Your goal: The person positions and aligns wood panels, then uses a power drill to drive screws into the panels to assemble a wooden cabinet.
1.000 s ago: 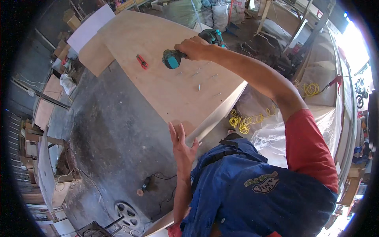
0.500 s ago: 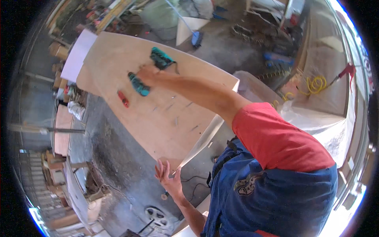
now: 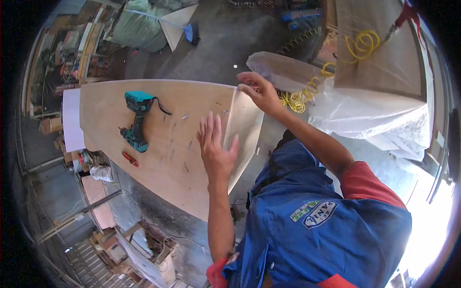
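A pale wooden panel [image 3: 187, 101] with a side face at its right end lies in front of me. My left hand [image 3: 218, 153] is over its right part, palm down, fingers stretched and apart, holding nothing. At the far right corner my right hand [image 3: 261, 93] has loosely curved fingers and its thumb beside the edge; whether it touches is unclear. Nothing shows in its grasp. A teal and black cordless drill [image 3: 139, 122] with a black strap lies on the panel's left half. Near it is a small red hand tool [image 3: 129, 159]. Several screws [image 3: 185, 117] are scattered between drill and left hand.
Beyond the panel, a blue broom [image 3: 191, 33] leans near a green sack [image 3: 139, 29]. On the right, a yellow coiled hose [image 3: 297, 101] hangs beside a plastic-covered box [image 3: 365, 110]. Wood offcuts [image 3: 115, 252] are piled at lower left.
My right hand has left the drill, which stays on the panel, and moved to the far right corner. My left hand has moved from the near corner onto the panel. The view has shifted.
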A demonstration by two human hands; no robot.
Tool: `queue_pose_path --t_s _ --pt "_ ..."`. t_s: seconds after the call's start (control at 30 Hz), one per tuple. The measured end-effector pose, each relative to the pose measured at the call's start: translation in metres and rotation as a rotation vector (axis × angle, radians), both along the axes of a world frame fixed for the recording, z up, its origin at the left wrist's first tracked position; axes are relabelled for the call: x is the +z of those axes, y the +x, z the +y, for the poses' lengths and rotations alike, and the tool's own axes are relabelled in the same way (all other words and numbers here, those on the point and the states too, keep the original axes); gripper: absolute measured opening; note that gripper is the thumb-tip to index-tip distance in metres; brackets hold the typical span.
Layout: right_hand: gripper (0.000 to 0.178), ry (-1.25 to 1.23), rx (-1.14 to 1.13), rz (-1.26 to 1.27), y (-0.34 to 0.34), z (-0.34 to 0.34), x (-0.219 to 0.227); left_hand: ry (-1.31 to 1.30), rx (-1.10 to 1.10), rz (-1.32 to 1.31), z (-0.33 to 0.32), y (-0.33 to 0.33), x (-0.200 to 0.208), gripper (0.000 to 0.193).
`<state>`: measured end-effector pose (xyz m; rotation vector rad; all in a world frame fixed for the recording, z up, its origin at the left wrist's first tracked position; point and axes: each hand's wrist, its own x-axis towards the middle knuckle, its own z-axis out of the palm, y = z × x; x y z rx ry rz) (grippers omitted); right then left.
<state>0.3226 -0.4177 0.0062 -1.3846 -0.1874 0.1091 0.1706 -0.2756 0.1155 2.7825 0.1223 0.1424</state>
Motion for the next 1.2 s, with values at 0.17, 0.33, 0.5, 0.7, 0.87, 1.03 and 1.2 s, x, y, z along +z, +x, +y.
queue_pose_path --t_s 0.17,0.33,0.5,0.7,0.87,1.03,1.2 --pt "0.026 0.165 0.260 0.007 0.014 0.002 -0.038 0.016 -0.024 -0.123 0.002 0.056 -0.033 0.065" --pt "0.019 0.136 0.165 -0.143 0.023 0.002 -0.037 0.022 -0.033 -0.185 0.006 0.052 -0.043 0.060" --pt "0.016 -0.371 -0.164 -0.105 0.009 0.005 -0.021 0.047 -0.024 -0.173 0.005 0.053 -0.041 0.061" --pt "0.014 -0.099 -0.239 -0.051 -0.018 0.015 -0.015 0.063 -0.016 -0.139 0.001 0.052 -0.038 0.063" --pt "0.014 0.019 -0.135 0.013 -0.019 0.007 -0.023 0.084 -0.053 -0.134 -0.002 0.067 -0.018 0.059" --pt "0.014 -0.078 -0.163 -0.010 -0.014 0.006 -0.024 0.068 -0.267 0.042 0.000 0.113 0.011 0.046" --pt "0.016 0.025 -0.101 0.044 -0.007 0.001 -0.024 0.247 -0.319 0.140 -0.011 0.134 0.023 0.036"
